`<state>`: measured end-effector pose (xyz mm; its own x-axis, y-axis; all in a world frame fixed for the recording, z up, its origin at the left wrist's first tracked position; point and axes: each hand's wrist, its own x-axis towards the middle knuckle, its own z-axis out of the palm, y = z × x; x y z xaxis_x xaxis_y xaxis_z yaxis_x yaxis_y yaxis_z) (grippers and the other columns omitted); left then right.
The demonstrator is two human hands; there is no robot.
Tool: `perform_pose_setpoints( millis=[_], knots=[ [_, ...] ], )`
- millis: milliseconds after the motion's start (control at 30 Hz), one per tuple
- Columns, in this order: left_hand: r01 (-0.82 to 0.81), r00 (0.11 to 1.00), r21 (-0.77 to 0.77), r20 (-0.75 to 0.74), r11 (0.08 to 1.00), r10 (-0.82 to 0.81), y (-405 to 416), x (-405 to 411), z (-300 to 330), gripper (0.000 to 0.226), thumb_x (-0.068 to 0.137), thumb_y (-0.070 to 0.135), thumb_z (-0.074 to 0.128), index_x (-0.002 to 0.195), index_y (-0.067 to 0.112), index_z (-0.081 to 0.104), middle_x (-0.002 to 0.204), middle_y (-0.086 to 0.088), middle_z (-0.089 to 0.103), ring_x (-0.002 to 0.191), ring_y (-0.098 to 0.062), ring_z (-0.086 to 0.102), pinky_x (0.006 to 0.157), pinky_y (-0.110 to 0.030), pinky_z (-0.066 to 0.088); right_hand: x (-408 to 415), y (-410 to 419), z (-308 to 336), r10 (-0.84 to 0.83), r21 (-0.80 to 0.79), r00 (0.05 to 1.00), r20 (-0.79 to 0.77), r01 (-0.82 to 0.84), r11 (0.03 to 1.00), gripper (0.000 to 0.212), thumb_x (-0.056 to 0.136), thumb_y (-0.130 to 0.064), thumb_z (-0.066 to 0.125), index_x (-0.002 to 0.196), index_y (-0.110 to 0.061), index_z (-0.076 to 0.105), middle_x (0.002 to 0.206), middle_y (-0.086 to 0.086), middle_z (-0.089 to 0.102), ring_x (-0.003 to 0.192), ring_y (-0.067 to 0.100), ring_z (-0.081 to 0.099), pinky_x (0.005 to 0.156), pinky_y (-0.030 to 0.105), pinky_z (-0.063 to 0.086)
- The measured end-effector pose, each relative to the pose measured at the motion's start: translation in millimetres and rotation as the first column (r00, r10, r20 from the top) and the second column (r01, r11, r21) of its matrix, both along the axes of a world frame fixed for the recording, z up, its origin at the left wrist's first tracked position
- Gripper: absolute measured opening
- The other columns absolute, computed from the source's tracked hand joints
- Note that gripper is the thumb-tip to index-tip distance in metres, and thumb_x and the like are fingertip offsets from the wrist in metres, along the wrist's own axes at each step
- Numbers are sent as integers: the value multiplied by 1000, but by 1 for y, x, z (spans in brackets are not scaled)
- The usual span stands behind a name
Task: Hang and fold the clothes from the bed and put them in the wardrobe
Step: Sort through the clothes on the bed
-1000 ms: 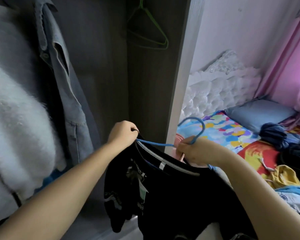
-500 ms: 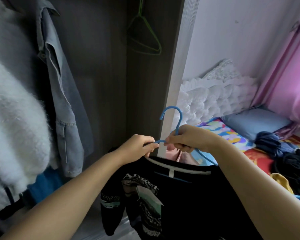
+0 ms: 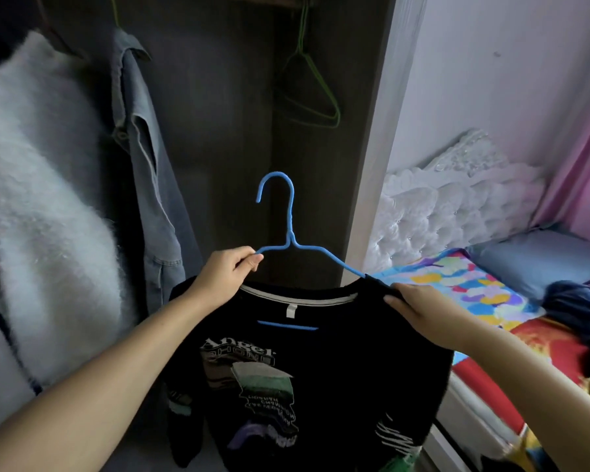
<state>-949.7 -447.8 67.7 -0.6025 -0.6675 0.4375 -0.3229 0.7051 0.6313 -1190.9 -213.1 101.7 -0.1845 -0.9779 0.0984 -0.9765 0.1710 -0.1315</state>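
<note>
A black printed T-shirt [image 3: 321,369] hangs on a blue wire hanger [image 3: 291,229] in front of the open wardrobe [image 3: 218,131]. My left hand [image 3: 225,275] pinches the hanger's left arm just above the shirt's shoulder. My right hand [image 3: 419,308] grips the shirt's right shoulder where the hanger's other arm slips under the cloth. The hook stands upright, well below the rail. The hanger's bottom bar shows through the neck opening.
A fluffy white coat [image 3: 38,216] and a denim jacket [image 3: 150,185] hang at the left of the wardrobe. An empty green hanger [image 3: 307,97] hangs at its right. The bed [image 3: 457,287] to the right carries a blue pillow [image 3: 532,257] and dark clothes [image 3: 573,308].
The hanger has been lifted and turned upright. My hands have spread apart, the right one sliding from the hanger's neck out to the shirt's right shoulder, and the shirt now hangs flat.
</note>
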Motion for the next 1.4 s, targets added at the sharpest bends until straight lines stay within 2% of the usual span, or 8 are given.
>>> perform_pose_setpoints(
  millis=[200,333,533,700,900,1067,1200,1400],
  knots=[
    [87,996,3,-38,996,-87,-48,-18,16,24,95,26,56,73,17,63,58,13,55,59,1,51,60,-14,34,13,-43,22,58,-67,990,127,-50,997,24,99,-34,39,91,-16,52,78,-5,56,74,8,51,68,17,35],
    [150,988,165,-47,975,-144,-99,-39,40,15,91,32,59,94,21,70,94,6,67,89,-1,60,81,-15,41,11,-58,63,-6,-175,983,183,38,984,16,97,-25,48,85,-20,58,71,-9,61,81,-3,55,72,7,39],
    [-232,907,351,-259,907,332,-179,-16,57,59,94,43,51,143,13,35,122,-4,54,115,-22,54,96,-33,41,9,-117,97,-143,-179,950,276,197,964,26,96,-32,50,74,-23,59,71,-13,63,68,6,57,68,20,42],
    [-207,730,548,-465,810,501,-217,30,68,67,94,45,51,140,-1,39,140,-17,47,132,-30,42,114,-42,28,43,-183,132,-138,-270,863,486,299,915,31,94,-34,53,93,-6,67,76,7,62,69,17,55,65,30,39],
    [-134,741,520,-513,844,433,-219,44,90,59,99,31,46,148,8,23,146,-13,40,136,-26,37,115,-41,25,107,-275,225,34,-503,897,442,216,837,37,97,-30,50,104,3,67,104,28,66,95,39,63,82,40,49],
    [-128,726,476,-552,870,409,-219,48,104,58,97,23,51,147,9,24,148,-13,36,136,-24,36,114,-37,27,148,-364,282,63,-509,918,393,159,846,40,100,-30,45,109,4,63,81,14,61,72,24,54,54,29,34],
    [-188,771,380,-514,906,376,-213,63,95,54,96,19,52,145,16,27,144,-5,38,134,-16,35,99,-20,29,170,-416,267,33,-459,929,369,151,876,38,101,-26,41,116,5,56,107,17,58,98,31,57,67,24,33],
    [-214,841,303,-427,929,333,-199,81,75,54,97,25,50,146,24,27,148,5,35,136,-11,33,100,-20,30,174,-427,222,29,-407,911,412,156,900,38,103,-27,34,121,2,51,107,17,57,85,27,53,68,27,38]
  ],
)
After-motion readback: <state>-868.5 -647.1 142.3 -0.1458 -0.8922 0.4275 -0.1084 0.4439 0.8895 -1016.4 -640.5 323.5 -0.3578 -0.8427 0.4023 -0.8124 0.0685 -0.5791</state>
